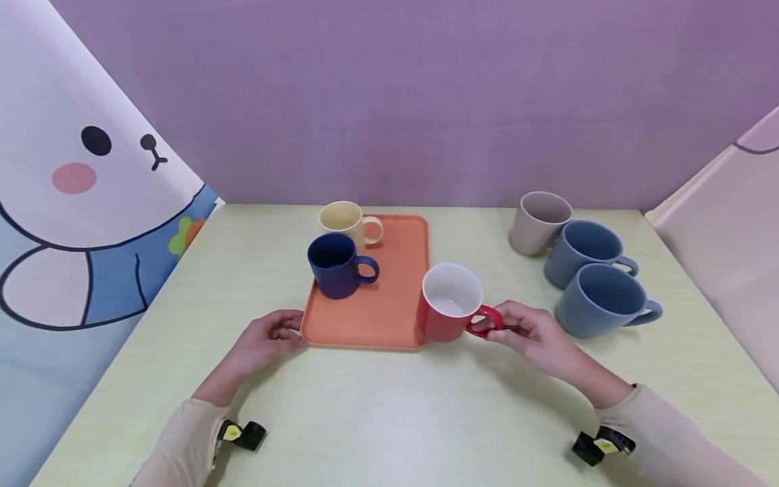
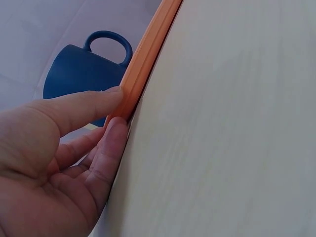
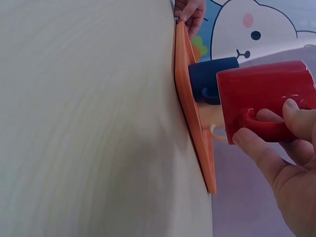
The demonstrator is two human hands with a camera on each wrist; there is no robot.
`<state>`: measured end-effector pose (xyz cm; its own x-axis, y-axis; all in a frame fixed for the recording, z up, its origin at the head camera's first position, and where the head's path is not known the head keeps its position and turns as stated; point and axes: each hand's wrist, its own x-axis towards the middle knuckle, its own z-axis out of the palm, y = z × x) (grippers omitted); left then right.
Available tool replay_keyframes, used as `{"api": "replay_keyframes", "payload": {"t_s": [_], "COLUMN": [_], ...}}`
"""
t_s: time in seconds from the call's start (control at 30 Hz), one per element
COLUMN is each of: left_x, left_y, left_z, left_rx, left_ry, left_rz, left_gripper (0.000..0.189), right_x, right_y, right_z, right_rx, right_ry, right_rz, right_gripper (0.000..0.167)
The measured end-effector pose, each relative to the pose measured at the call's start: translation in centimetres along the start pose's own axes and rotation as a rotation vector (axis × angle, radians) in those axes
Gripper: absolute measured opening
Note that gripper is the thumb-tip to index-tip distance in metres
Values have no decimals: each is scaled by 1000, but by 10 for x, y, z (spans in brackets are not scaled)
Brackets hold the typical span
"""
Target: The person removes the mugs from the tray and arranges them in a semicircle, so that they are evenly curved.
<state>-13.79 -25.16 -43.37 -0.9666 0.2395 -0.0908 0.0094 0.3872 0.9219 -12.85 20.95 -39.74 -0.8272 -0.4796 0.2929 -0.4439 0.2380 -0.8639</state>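
Observation:
My right hand [image 1: 535, 335] pinches the handle of a red mug [image 1: 443, 323] with a white inside. The mug is upright and overlaps the right front corner of an orange tray [image 1: 398, 291] in the head view; in the right wrist view, the red mug [image 3: 266, 89] is raised off the tabletop. My left hand [image 1: 268, 341] holds the tray's left front corner, thumb and fingertips against its rim [image 2: 143, 64]. On the tray's left side stand a dark blue mug [image 1: 335, 274] and, behind it, a cream mug [image 1: 343, 220], both with handles to the right.
At the right of the table [image 1: 389, 412] a greyish-pink cup [image 1: 535, 226] stands behind two grey-blue mugs [image 1: 584, 253], set close together. My right hand is just left of the front grey-blue mug [image 1: 599, 304]. A purple backdrop [image 1: 395, 101] rises behind the table.

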Motion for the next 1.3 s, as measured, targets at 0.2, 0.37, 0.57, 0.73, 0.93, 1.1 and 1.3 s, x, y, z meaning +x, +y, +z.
{"api": "replay_keyframes", "payload": {"t_s": [0.2,0.37,0.57,0.73,0.93,1.1,1.3], "left_x": [1,1,-1,-1,-1,-1,0], "left_y": [-1,-1,-2,-2,-2,-1,-1], "left_z": [1,0,0,0,0,0,-1], "left_rx": [-7,-4,-14,-17,-17,-8,-4], "left_ry": [-2,1,4,1,-3,-1,1], "left_rz": [3,-1,0,1,-3,-6,3], "left_gripper": [52,52,52,52,51,52,52], "right_x": [-12,-22,-30,-37,-48,-58,-69], "right_y": [4,10,17,21,25,30,37], "right_z": [-13,-22,-32,-42,-55,-64,-75], "right_rx": [50,79,95,155,137,167,230], "right_ry": [-4,3,-3,-25,-42,-56,-80], "right_rz": [-76,-100,-121,-155,-142,-153,-173], "right_gripper": [24,24,26,30,33,36,34]}}
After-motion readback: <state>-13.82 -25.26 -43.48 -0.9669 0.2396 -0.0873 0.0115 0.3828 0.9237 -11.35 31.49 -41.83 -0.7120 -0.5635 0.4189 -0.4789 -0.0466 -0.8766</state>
